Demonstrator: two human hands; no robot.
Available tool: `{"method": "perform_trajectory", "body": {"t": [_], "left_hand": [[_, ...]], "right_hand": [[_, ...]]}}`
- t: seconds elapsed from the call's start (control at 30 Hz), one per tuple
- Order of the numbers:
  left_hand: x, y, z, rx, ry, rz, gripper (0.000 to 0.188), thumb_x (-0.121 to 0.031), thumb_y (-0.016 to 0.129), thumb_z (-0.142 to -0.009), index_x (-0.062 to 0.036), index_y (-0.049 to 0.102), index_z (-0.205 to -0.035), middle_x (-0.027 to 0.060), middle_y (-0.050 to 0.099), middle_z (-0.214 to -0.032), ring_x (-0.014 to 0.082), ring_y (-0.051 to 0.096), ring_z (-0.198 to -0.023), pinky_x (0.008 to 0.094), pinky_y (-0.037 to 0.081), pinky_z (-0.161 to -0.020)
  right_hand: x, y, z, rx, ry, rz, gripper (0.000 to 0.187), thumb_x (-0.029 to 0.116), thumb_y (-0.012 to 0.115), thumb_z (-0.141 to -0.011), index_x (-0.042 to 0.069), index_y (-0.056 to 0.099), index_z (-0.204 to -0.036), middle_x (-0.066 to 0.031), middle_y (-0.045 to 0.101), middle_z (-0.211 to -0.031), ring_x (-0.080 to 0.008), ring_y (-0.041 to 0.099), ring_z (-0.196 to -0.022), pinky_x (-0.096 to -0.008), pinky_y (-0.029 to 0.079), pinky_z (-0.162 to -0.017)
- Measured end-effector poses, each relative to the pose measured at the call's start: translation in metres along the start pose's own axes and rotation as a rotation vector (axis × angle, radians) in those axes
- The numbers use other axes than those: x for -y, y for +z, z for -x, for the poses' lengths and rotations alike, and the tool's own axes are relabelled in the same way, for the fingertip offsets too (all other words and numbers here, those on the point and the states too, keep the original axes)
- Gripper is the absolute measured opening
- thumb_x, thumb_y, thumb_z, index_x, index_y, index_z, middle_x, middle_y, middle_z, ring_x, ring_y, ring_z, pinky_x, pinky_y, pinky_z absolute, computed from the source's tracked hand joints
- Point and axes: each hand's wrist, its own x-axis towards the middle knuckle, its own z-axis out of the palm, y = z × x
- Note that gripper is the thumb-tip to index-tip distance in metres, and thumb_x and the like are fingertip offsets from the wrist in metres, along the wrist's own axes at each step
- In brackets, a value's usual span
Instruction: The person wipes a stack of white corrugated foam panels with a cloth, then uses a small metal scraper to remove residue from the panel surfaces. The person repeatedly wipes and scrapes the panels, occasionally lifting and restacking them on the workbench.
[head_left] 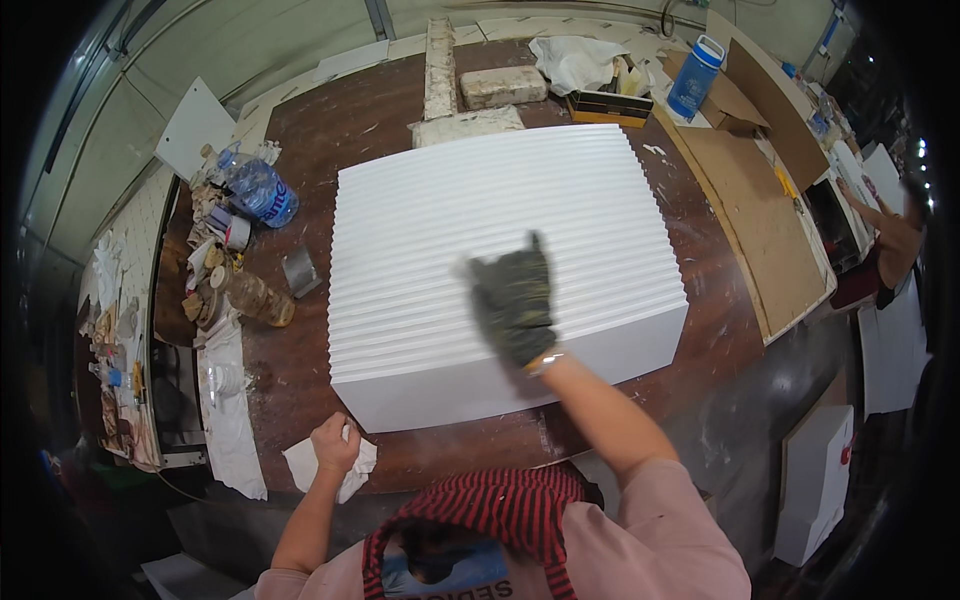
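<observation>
The block [420,205] lies beneath and beyond the gloved right hand [515,305], which is too blurred to tell its grip or contact. Well apart from it, the left hand [336,443] clamps a cloth [357,473] just short of the block. The white ridges [420,265] look whole and even; work over them seems under way, but how much remains is unclear
</observation>
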Motion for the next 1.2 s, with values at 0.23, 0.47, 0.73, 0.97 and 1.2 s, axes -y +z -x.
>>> {"method": "perform_trajectory", "body": {"t": [0.23,0.47,0.73,0.97,1.2], "left_hand": [[0.000,0.001,0.000,0.003,-0.014,-0.022,0.010,-0.009,0.065,-0.078,-0.0051,0.056,-0.078,0.0156,0.062,-0.069,0.0380,0.063,-0.062,0.0455,0.049,-0.057],[-0.003,0.000,-0.002,0.037,-0.010,-0.030,0.011,-0.009,0.064,-0.079,-0.0045,0.055,-0.078,0.0160,0.061,-0.068,0.0388,0.062,-0.061,0.0466,0.048,-0.056],[0.001,0.000,-0.001,0.051,-0.003,-0.057,0.009,-0.008,0.063,-0.077,-0.0046,0.055,-0.079,0.0158,0.061,-0.069,0.0385,0.062,-0.061,0.0461,0.048,-0.054],[0.002,0.002,0.000,0.055,-0.019,-0.032,0.012,-0.009,0.064,-0.076,-0.0047,0.054,-0.077,0.0168,0.060,-0.068,0.0395,0.061,-0.061,0.0470,0.047,-0.054],[0.003,0.003,0.000,0.089,-0.015,-0.073,0.012,-0.009,0.064,-0.076,-0.0048,0.054,-0.079,0.0172,0.060,-0.069,0.0410,0.061,-0.062,0.0494,0.047,-0.055]], "right_hand": [[-0.186,-0.124,0.039,0.020,0.433,0.795,0.027,0.024,0.054,-0.097,0.009,0.069,-0.113,-0.0147,0.070,-0.103,-0.0329,0.063,-0.103,-0.0475,0.043,-0.104],[-0.060,-0.048,-0.014,0.102,0.103,0.016,0.020,0.013,0.063,-0.091,0.009,0.063,-0.111,-0.0070,0.056,-0.089,-0.0233,0.057,-0.091,-0.0505,0.036,-0.111],[-0.011,0.033,-0.020,0.155,-0.059,-0.115,0.012,0.014,0.062,-0.088,0.010,0.069,-0.096,-0.0071,0.059,-0.075,-0.0262,0.058,-0.083,-0.0604,0.030,-0.116],[-0.215,-0.108,-0.014,0.115,0.483,0.547,0.020,0.024,0.058,-0.097,0.008,0.069,-0.103,-0.0136,0.067,-0.096,-0.0343,0.062,-0.095,-0.0464,0.048,-0.091],[-0.178,-0.092,-0.014,0.041,0.120,0.215,0.021,0.024,0.069,-0.086,0.012,0.069,-0.103,-0.0083,0.063,-0.088,-0.0299,0.061,-0.091,-0.0503,0.045,-0.099]]}}
